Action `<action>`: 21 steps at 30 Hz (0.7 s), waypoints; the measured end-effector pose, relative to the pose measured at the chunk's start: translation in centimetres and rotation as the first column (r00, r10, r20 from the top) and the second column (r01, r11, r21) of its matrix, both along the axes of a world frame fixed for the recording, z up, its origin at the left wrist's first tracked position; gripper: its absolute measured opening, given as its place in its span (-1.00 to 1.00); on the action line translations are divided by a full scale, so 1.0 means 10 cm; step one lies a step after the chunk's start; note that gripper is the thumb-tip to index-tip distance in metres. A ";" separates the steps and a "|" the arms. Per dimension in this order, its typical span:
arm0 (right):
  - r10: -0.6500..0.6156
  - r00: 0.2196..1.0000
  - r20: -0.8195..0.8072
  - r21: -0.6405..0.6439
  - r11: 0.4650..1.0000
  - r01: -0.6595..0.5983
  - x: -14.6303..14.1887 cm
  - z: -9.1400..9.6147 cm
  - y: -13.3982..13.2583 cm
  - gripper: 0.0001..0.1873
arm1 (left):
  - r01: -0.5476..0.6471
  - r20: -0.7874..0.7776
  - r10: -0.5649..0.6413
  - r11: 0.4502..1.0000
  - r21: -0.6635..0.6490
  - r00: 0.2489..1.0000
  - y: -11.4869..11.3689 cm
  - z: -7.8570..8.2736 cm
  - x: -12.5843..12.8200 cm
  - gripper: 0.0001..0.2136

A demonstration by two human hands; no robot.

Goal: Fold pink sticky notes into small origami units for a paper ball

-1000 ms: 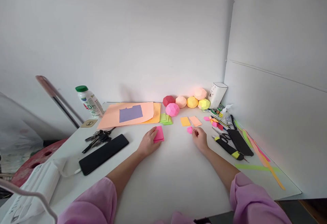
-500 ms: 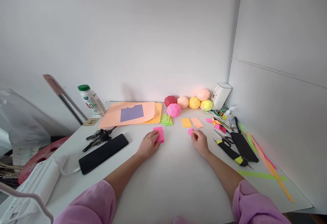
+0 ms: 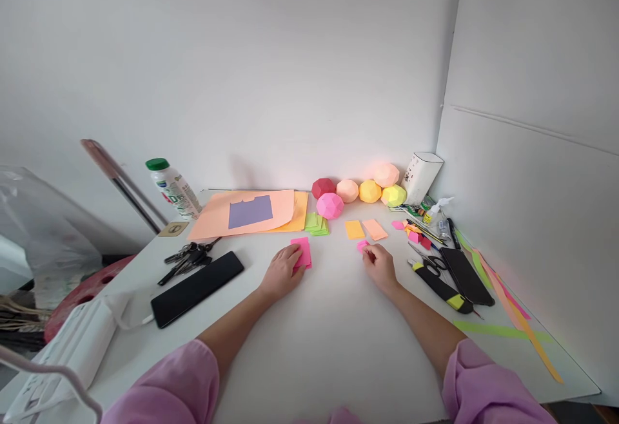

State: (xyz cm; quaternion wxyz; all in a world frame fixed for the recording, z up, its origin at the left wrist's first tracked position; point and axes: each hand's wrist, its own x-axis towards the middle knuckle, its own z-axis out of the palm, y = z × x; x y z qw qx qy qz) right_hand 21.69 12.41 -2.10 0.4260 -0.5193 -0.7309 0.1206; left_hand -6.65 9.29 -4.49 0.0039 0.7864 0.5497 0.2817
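My left hand [image 3: 281, 272] rests on the table, its fingers over the left side of a small stack of pink paper rectangles [image 3: 304, 251] and its thumb at the lower edge. To the right, my right hand [image 3: 381, 266] is closed in a pinch at a smaller piece of pink paper [image 3: 362, 245]; the fingertips hide part of it. Just beyond lie an orange paper rectangle [image 3: 354, 229] and a peach paper rectangle [image 3: 375, 229]. Green paper squares [image 3: 317, 223] lie in a loose pile behind the left hand's stack.
Faceted paper balls, one of them pink [image 3: 330, 205], line the wall. Scissors [image 3: 435, 265], a utility knife [image 3: 442, 287] and paper strips [image 3: 507, 328] lie on the right. Keys [image 3: 192, 258], a black phone-like slab [image 3: 198, 289], large paper sheets [image 3: 213, 218] and a bottle [image 3: 174, 187] occupy the left.
The view has shifted slightly. Both hands keep nearly the same place and pose, with the left on the pink stack and the right at the small pink paper.
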 end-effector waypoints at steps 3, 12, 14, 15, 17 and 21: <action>-0.004 1.000 0.001 0.001 1.000 0.004 0.00 0.00 0.00 -0.82 | 0.003 -0.007 -0.003 1.000 -0.007 1.000 0.00 0.00 0.00 -0.69; -0.002 1.000 0.005 0.007 1.000 0.002 0.00 -0.01 0.01 -0.83 | -0.003 -0.023 0.004 1.000 0.009 1.000 0.00 0.01 0.01 -0.67; 0.003 1.000 0.006 0.013 1.000 -0.003 0.00 0.00 0.01 -0.83 | -0.010 -0.024 0.011 1.000 0.017 1.000 0.00 0.01 0.01 -0.68; 0.005 1.000 0.006 0.015 1.000 -0.005 0.00 0.00 0.00 -0.83 | -0.011 -0.025 0.011 1.000 0.020 1.000 0.00 0.01 0.01 -0.68; 0.009 1.000 0.006 0.016 1.000 -0.009 -0.01 0.01 0.00 -0.84 | -0.008 -0.023 0.008 1.000 0.020 1.000 -0.01 0.01 0.01 -0.68; 0.009 1.000 0.004 0.012 1.000 -0.009 -0.01 0.01 0.00 -0.83 | -0.002 -0.015 0.002 1.000 0.011 1.000 -0.01 0.03 0.01 -0.70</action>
